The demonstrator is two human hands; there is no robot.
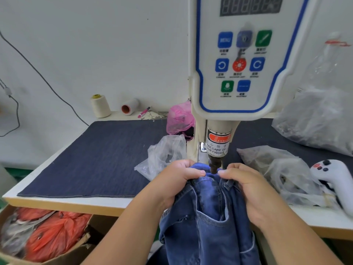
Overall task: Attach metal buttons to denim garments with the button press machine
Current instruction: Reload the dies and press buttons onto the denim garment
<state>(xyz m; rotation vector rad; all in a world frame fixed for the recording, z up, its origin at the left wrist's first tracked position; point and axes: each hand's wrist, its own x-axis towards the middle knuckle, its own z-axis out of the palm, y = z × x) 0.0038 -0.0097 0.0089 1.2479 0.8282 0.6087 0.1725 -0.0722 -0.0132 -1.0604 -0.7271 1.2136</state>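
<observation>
Left hand [179,180]: fingers curled, gripping the jeans [208,217] waistband.
Right hand [246,186]: pinching the waistband likewise.
Press head [214,167]: touching denim between both hands.

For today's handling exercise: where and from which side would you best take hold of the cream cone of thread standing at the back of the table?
Grip the cream cone of thread around its wider lower body, coming from the front. It stands upright and tapers toward its yellow top, so fingers probably slip less low down. The wall is close behind it, and the white roll with the orange core lies to its right.
</observation>
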